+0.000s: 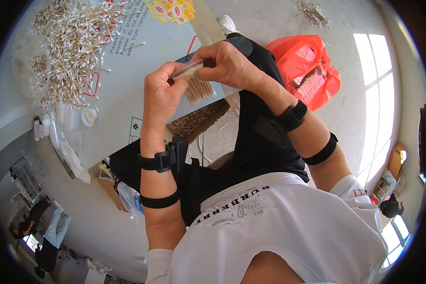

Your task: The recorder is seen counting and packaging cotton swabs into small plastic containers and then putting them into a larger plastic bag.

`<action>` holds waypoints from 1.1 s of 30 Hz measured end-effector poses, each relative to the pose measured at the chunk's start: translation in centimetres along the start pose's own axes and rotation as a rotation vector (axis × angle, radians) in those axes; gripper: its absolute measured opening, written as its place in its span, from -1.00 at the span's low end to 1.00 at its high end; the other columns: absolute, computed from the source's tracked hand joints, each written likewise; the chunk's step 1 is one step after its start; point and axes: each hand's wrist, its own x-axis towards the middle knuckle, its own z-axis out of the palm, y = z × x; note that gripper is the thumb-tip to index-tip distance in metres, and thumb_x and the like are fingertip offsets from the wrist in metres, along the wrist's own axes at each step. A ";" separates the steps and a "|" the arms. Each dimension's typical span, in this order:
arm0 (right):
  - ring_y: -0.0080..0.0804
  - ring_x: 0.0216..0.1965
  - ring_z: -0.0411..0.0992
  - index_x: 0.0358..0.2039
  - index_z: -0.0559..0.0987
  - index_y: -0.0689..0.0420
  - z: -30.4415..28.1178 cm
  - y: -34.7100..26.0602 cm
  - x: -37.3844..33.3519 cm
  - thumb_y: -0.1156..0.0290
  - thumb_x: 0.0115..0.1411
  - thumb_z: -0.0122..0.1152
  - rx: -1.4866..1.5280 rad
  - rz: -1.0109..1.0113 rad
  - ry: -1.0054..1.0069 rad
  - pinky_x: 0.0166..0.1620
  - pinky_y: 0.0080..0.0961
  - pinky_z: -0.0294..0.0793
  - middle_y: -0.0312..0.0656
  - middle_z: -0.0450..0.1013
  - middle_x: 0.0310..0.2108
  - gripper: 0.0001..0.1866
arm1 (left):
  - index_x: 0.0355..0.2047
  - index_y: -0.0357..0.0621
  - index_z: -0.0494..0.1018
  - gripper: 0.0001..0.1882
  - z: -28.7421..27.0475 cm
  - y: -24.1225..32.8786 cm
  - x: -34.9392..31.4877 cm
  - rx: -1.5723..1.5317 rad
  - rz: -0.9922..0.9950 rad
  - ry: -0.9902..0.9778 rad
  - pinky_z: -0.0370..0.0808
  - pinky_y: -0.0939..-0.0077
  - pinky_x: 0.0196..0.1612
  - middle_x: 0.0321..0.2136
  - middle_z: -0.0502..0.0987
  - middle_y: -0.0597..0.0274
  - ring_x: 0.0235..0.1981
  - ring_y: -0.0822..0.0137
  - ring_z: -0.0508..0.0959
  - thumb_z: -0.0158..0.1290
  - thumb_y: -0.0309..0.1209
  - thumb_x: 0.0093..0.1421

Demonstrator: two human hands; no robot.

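A small clear plastic bag of cotton swabs (200, 92) hangs between my hands over the table's near edge, its wooden sticks fanned downward and the white tips near the top. My left hand (162, 97) pinches the bag's top edge between thumb and fingers. From the other side, my right hand (228, 67) is closed on the same top edge, fingers bent. Whether the bag's mouth is sealed cannot be made out. A large heap of loose cotton swabs (76, 52) lies on the table at the far left.
Yellow labels (173, 10) lie at the table's (123, 102) far edge. A round white tub (88, 117) stands below the heap. Under the table edge is a cardboard box (208, 124) with loose sticks. A red plastic bag (303, 66) sits on the floor at right. Other people are at lower left.
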 end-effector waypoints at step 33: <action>-0.65 -0.40 0.44 -0.47 0.56 0.29 1.2 0.6 -2.4 0.62 0.04 0.36 0.306 0.143 0.099 -0.27 -0.70 0.46 -0.30 0.52 -0.45 -0.89 | -0.46 -0.30 0.53 -0.89 0.5 -0.2 -1.6 -0.252 -0.037 0.107 0.38 0.72 -0.40 -0.37 0.57 0.32 -0.46 0.61 0.45 0.25 -0.65 0.02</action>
